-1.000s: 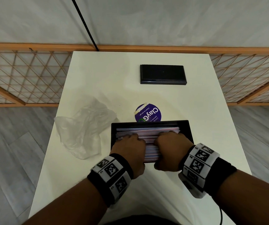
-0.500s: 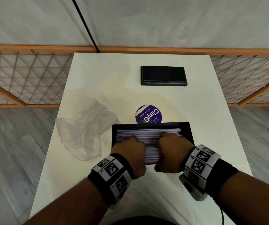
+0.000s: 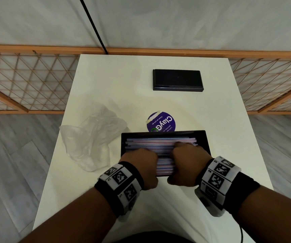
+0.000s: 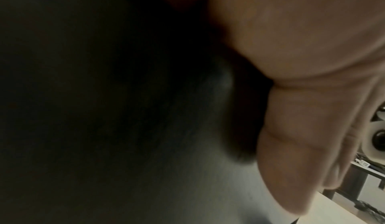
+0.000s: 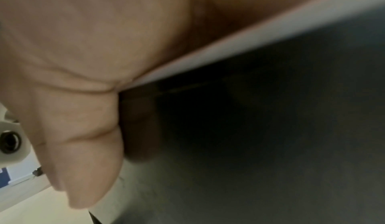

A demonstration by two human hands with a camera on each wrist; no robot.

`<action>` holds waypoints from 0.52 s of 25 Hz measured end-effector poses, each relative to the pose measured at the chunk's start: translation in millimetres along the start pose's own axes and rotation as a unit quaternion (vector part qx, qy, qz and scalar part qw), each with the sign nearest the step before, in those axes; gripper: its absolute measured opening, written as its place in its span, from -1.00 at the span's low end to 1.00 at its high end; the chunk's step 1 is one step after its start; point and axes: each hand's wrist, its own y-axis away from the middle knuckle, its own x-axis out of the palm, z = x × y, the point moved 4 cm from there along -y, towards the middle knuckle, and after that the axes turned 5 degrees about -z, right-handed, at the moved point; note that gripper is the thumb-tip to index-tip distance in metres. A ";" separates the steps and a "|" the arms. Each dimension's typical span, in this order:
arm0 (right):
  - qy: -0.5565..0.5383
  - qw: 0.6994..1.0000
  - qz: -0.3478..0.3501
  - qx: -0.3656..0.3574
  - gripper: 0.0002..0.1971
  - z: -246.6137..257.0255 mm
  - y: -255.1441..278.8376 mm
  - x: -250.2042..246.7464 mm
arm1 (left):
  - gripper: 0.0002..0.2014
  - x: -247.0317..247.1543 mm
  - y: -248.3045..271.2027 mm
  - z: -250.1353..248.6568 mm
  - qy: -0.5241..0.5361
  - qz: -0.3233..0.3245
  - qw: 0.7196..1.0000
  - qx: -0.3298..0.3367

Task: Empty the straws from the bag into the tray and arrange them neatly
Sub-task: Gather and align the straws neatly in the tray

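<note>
A black tray (image 3: pixel 164 132) sits near the front of the white table, filled with pink, white and blue straws (image 3: pixel 158 143) lying side by side along its length. My left hand (image 3: pixel 141 162) and right hand (image 3: pixel 188 158) are both on the near half of the pile. The fingers curl down over the straws, and each thumb is at the tray's near wall. The fingertips are hidden behind the hands. In the wrist views only the left thumb (image 4: pixel 291 145) and the right thumb (image 5: pixel 83 153) show, against dark tray wall. The clear plastic bag (image 3: pixel 92 139) lies crumpled left of the tray.
A flat black box (image 3: pixel 177 80) lies farther back on the table (image 3: pixel 123 85). A round purple sticker (image 3: pixel 162 122) sits just behind the tray. An orange lattice railing and a grey floor surround the table.
Both hands stay on the straws with only slight shifts. The tray and the bag have not moved.
</note>
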 end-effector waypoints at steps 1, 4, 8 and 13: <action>0.001 1.000 0.001 0.001 -0.62 -0.1 0.2 -0.2 | -0.55 0.3 -0.3 0.0 0.003 -0.001 1.000 0.002; -0.004 1.000 -0.001 0.002 -0.58 -1.3 0.8 1.8 | -0.47 1.0 1.3 1.8 0.006 -0.024 1.000 0.011; -0.013 1.000 -0.026 -0.011 -0.39 -1.1 3.0 5.8 | -0.41 0.1 -2.9 -1.4 0.044 -0.036 0.997 0.050; 0.021 0.998 -0.054 -0.017 -0.23 -5.4 6.1 8.7 | -0.43 -3.0 6.0 -2.9 0.001 -0.085 0.995 0.057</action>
